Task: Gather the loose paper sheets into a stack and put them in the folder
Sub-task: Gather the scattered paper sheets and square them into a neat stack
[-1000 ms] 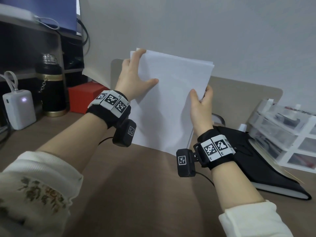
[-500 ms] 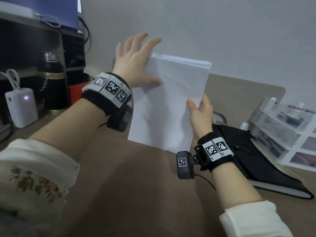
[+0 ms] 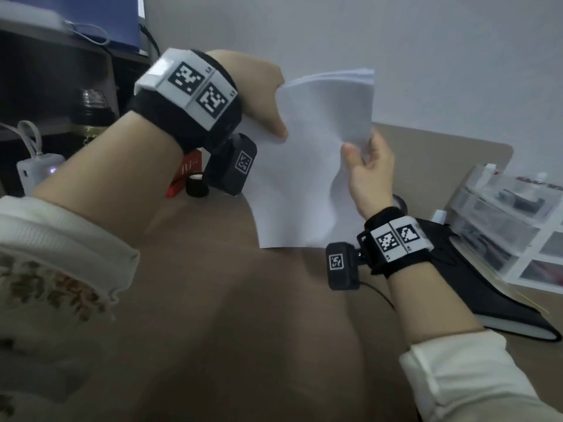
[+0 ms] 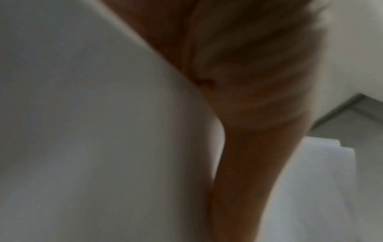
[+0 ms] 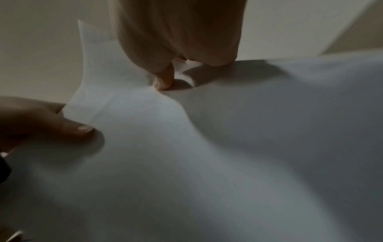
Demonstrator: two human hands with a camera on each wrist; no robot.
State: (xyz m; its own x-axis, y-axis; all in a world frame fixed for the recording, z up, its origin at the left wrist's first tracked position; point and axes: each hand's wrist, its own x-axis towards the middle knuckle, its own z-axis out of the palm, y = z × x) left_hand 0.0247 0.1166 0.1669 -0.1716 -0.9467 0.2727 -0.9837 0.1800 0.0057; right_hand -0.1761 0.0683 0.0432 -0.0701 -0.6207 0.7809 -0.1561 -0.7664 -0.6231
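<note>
Paper stack (image 3: 307, 166) stands upright above the desk (image 3: 231, 330), left of the black folder (image 3: 487, 287); your left hand (image 3: 262, 95) and right hand (image 3: 370, 175) each pinch its edges

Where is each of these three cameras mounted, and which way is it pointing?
Head: worn on the head, looks forward and down at the paper stack over the brown table; both forearms, left hand and right hand show.
Left wrist: on the left wrist, looks along the hand; blurred paper and hand fill it.
Right wrist: on the right wrist, looks along the thumb across the buckled paper to the left hand's fingers.
Shared: all three see the paper stack.
</note>
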